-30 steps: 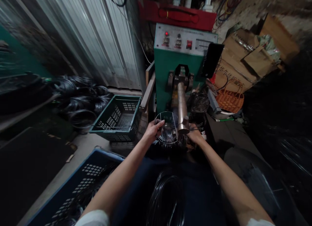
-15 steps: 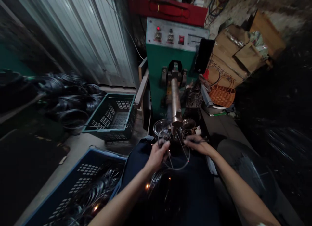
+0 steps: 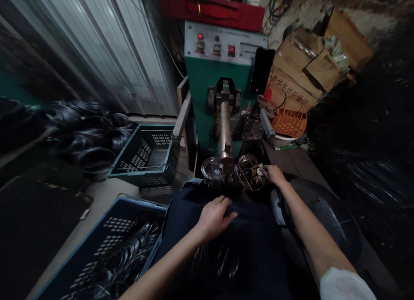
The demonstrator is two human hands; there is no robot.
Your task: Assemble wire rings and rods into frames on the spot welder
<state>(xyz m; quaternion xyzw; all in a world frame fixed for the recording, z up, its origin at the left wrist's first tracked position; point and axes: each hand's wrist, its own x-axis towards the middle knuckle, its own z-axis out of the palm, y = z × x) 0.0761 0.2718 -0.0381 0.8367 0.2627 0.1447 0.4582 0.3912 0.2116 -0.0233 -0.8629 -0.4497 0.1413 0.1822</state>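
Observation:
A copper-coloured metal rod (image 3: 224, 136) juts toward me from a green machine (image 3: 216, 76) with a switch panel. Around its end hang bundled thin wire hoops (image 3: 249, 174), with a second bundle (image 3: 211, 170) on the left side. My right hand (image 3: 273, 175) is at the outer edge of the right bundle, fingertips on the wire; any grip there is hidden. My left hand (image 3: 215, 218) lies on the dark cloth (image 3: 255, 231) over my lap, holding nothing. Below it, a coil of dark wire (image 3: 216, 263) rests on the cloth.
A blue perforated crate (image 3: 142, 204) of wire hoops sits at my lower left, and a green perforated crate (image 3: 152, 126) stands beyond it. Black wire coils (image 3: 90, 127) are heaped at left. A small fan (image 3: 254, 128), wicker basket (image 3: 289, 122) and cardboard boxes (image 3: 304, 63) stand at right.
My left hand has let go of the wire and dropped back onto my lap. My right hand has moved right to the hoops, which now hang at the rod's end.

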